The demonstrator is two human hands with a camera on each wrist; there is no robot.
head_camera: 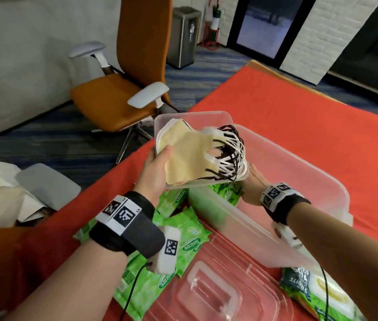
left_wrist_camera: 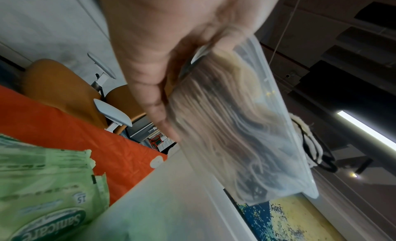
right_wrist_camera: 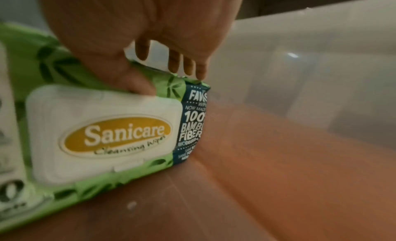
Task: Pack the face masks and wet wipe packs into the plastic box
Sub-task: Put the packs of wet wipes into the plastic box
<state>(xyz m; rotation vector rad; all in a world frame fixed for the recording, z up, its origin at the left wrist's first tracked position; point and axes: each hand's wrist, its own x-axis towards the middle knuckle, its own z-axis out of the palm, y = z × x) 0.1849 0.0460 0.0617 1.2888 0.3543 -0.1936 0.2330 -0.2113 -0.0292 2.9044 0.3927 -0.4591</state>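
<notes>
My left hand (head_camera: 160,158) grips a small clear tub (head_camera: 206,115) of pale yellow face masks (head_camera: 188,156), thumb on top of the stack, and holds it tilted over the near-left corner of the large clear plastic box (head_camera: 336,188). Black and white ear loops (head_camera: 229,154) spill over the tub's rim. In the left wrist view my fingers (left_wrist_camera: 154,85) lie under the tub (left_wrist_camera: 246,126). My right hand (head_camera: 251,179) is inside the box and pinches the top edge of a green Sanicare wipe pack (right_wrist_camera: 107,134), which stands on its long edge on the box floor (right_wrist_camera: 278,160).
Several green wipe packs (head_camera: 183,230) lie on the red tablecloth (head_camera: 299,117) left of the box. The clear lid (head_camera: 218,286) lies in front of the box, with another wipe pack (head_camera: 317,290) to its right. An orange office chair (head_camera: 123,96) stands beyond the table's left edge.
</notes>
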